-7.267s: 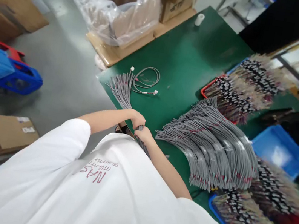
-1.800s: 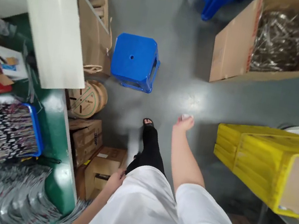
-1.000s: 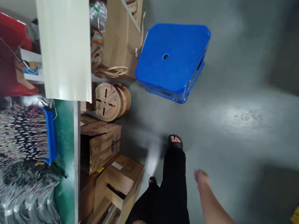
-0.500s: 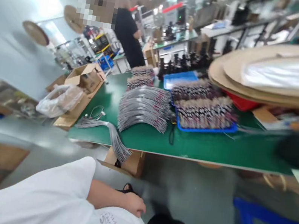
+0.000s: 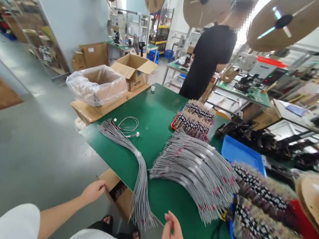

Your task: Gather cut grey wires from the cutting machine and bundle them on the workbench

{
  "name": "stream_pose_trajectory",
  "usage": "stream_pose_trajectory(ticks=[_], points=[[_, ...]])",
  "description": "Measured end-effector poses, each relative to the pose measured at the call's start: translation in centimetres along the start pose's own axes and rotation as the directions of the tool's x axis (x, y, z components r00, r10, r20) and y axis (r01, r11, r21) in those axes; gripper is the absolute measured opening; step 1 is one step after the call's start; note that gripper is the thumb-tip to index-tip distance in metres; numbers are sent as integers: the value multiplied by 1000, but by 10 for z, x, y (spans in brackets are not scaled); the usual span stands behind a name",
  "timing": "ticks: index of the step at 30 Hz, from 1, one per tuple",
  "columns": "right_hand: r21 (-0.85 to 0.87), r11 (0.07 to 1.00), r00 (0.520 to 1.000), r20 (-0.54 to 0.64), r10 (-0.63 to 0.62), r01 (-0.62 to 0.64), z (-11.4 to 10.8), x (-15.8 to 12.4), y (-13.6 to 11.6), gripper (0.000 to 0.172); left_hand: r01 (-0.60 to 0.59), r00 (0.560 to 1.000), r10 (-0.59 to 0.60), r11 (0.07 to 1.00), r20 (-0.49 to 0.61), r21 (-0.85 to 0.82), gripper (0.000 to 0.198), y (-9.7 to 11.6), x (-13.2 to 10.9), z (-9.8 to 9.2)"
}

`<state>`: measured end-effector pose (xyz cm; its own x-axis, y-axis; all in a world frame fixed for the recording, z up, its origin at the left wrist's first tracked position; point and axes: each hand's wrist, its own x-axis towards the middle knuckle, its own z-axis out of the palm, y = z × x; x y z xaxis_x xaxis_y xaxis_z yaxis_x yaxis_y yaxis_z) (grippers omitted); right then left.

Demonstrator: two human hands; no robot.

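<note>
My left hand (image 5: 93, 192) hangs in the air at the table's near edge, left of a grey cable bundle (image 5: 139, 158); its fingers are loosely bent and no object shows in them. My right hand (image 5: 172, 238) is raised over the near edge, right of the bundle's drooping end, with a gap between thumb and fingers and nothing held. Neither hand touches the bundle. A thin coiled cable with white connectors (image 5: 129, 127) lies beside its far end. Several more grey cable bundles (image 5: 196, 170) are stacked to the right on the green table (image 5: 162, 101).
A blue tray of wires with black-and-white connectors (image 5: 274, 236) stands at right, an empty-looking blue tray (image 5: 244, 154) behind it. A plastic-lined box (image 5: 98, 84) and an open carton (image 5: 133, 72) sit at left. A person in black (image 5: 212, 59) stands beyond the table.
My view has swung toward the left and nearer the table, so the cables look closer. Both my hands now show forward near the edge; earlier only one hand showed, by my shirt.
</note>
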<state>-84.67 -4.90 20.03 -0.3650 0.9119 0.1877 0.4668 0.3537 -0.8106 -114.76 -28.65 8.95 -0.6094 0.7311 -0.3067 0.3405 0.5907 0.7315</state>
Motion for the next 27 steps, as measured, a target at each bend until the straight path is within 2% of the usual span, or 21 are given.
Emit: stream_pose_trajectory(ticks=[1,3,5,7,9,10,12,14,16,19,22,25,27], points=[[44,995,990,109,-94,90,31,27,-10,31,28,998,-29,999,-53,-18,33,-3,9,-9],[148,960,938,221,-266,238,94,81,-38,28,58,987,-67,996,-144,-61,34,-2,23,-22],[247,921,873,317,-371,301,156,136,-71,34,47,974,-70,993,-214,-110,37,8,37,-37],[249,933,850,401,-343,259,218,196,-100,43,-6,964,-34,989,-264,-149,36,24,63,-61],[124,960,849,448,-279,250,276,262,-117,53,-98,952,44,982,-304,-163,32,43,115,-98],[25,964,857,453,-245,263,302,296,-120,56,-150,942,92,975,-323,-161,29,53,154,-120],[-197,936,889,417,-190,292,350,359,-112,59,-238,917,172,960,-361,-150,31,74,256,-167],[-394,868,919,363,-156,303,393,409,-90,59,-266,903,194,953,-384,-144,32,95,382,-206],[-520,778,924,326,-201,353,431,439,-60,58,-258,898,186,957,-399,-134,35,113,512,-228],[-631,668,918,296,-262,394,465,453,-24,62,-259,889,195,960,-413,-104,47,135,684,-234],[-680,624,922,315,-224,384,468,453,-13,66,-299,877,234,949,-420,-95,67,160,817,-235],[-713,618,939,316,-139,332,458,456,-14,68,-368,849,278,922,-449,-124,69,200,913,-231],[-710,633,942,324,-93,307,454,460,-20,71,-453,816,344,880,-463,-145,58,237,950,-206]])
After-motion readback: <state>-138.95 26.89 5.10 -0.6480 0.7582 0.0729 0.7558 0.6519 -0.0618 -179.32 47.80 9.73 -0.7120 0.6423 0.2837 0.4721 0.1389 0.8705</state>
